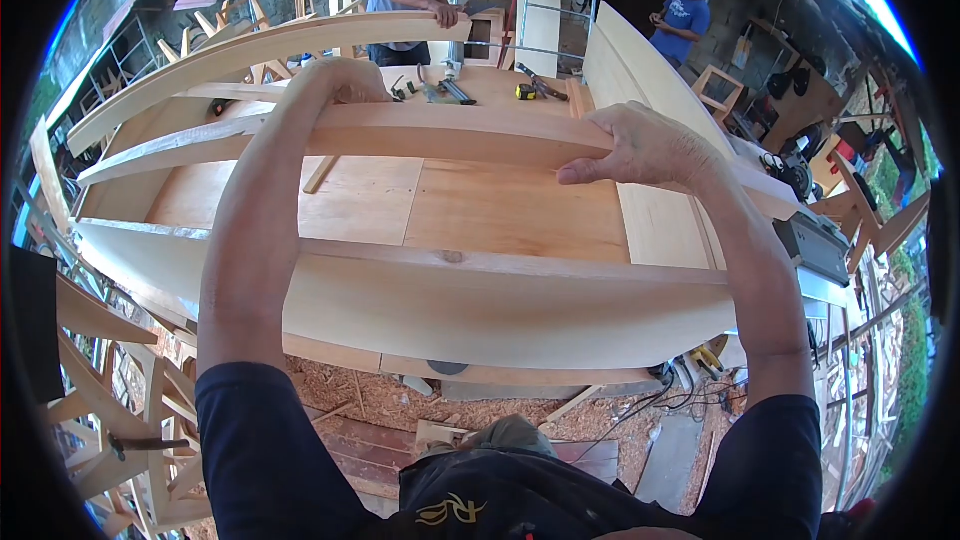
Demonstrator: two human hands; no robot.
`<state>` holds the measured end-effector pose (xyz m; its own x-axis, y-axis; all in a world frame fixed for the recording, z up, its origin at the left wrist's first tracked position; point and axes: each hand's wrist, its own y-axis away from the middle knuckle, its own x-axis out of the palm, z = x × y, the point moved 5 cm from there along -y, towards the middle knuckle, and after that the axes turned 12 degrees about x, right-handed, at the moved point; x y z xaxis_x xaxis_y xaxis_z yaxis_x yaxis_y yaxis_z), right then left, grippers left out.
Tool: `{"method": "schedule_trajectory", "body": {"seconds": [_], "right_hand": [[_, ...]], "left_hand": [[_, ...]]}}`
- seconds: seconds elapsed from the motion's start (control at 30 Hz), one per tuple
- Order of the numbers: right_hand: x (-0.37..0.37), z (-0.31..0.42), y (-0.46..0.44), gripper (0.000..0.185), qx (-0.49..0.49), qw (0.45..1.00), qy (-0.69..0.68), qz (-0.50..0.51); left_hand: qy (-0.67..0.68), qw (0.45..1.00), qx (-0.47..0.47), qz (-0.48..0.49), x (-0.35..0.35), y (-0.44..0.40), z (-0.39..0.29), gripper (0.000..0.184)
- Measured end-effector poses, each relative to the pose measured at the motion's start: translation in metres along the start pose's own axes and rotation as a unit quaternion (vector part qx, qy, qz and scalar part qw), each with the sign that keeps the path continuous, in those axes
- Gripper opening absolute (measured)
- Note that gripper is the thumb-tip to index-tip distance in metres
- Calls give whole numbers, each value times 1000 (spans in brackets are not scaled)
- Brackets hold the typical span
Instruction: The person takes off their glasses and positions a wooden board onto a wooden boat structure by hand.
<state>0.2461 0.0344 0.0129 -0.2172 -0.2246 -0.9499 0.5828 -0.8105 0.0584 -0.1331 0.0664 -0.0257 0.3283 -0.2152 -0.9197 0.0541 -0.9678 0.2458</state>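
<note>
A long curved wooden beam (460, 132) spans across in front of me, above a large plywood frame. My right hand (645, 145) is wrapped round the beam's right end, thumb below and fingers over the top. Farther left, my left hand (350, 82) bends over the beam's far edge, and its fingertips are mostly hidden. Nearer to me runs the frame's front panel (520, 305), standing on edge. Under the beam lies the plywood surface (510, 210). Another curved board (270, 43) reaches from the far left toward a co-worker's hand.
A co-worker (410, 0) stands at the far side. Another person (682, 20) stands at the back right. A yellow tape measure (525, 92) and a tool (457, 91) lie beyond the beam. Wooden frames (150, 420) crowd the left; shavings (370, 390) cover the floor.
</note>
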Motion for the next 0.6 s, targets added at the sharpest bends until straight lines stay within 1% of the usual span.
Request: {"method": "schedule_trajectory", "body": {"seconds": [0.07, 0.17, 0.27, 0.37, 0.43, 0.6], "right_hand": [[0, -2, 0, 83, 13, 1000, 12, -12], [3, -9, -5, 83, 1, 1000, 15, -21], [-3, -3, 0, 83, 36, 998, 52, -14], [0, -6, -3, 84, 12, 999, 29, -13], [0, -6, -3, 83, 17, 999, 41, -13], [-2, -6, -3, 84, 7, 999, 37, -6]], "left_hand": [[7, 1000, 10, 6, 1, 1, 0, 35], [-3, 1000, 20, 6, 1, -2, 0, 35], [-19, 1000, 20, 2, 2, -4, 0, 36], [-31, 999, 13, 2, 2, -5, 1, 36], [-39, 999, 10, 1, 1, -6, 1, 36], [-72, 997, 30, -1, -3, -1, -5, 38]]}}
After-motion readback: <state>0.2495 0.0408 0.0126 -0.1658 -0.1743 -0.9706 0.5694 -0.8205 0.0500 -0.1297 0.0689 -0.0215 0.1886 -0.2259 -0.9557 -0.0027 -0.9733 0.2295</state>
